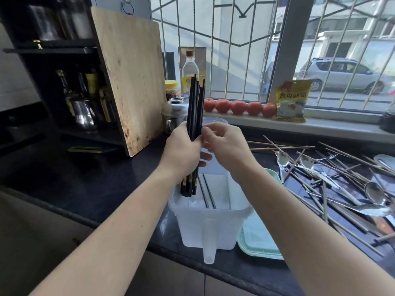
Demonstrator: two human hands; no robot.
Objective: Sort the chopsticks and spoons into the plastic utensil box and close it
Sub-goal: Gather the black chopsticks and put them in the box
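Bare forearms (119, 210), no sleeves.

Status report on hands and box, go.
Left hand grips black chopsticks upright over open utensil box. Right hand pinches the bundle. Spoons on counter, unsorted. Nothing blocking.

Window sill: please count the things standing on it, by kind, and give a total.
Tomatoes: 5
Yellow food packet: 1
Total: 6, counting only the part of the sill that is clearly in view; a dark object at the right edge is cut off and not counted.
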